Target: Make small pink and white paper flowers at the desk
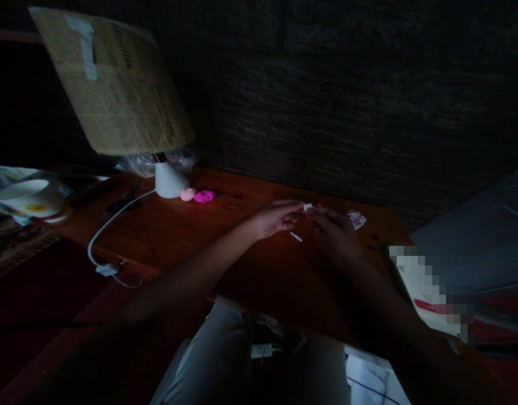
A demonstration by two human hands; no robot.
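Over the wooden table, my left hand (279, 218) and my right hand (338, 232) meet, fingertips nearly together. A small white piece of what looks like modelling clay (308, 207) is pinched between them. A trace of pink shows behind my right fingers, too dim to make out. Just below my left fingertips lies a thin white roll (296, 236). Beyond my right hand rests a crumpled whitish piece (357, 220) with pinkish marks. Farther left, a pale pink lump (188, 194) and a bright magenta lump (205, 196) touch each other beside the lamp base.
A lamp with a newspaper shade (119, 84) stands at the back left, its white cable (94, 242) hanging over the table's front edge. Left of it are dark scissors (122, 203) and a white cup (26, 198). A partly blurred box (427, 298) sits at the right edge.
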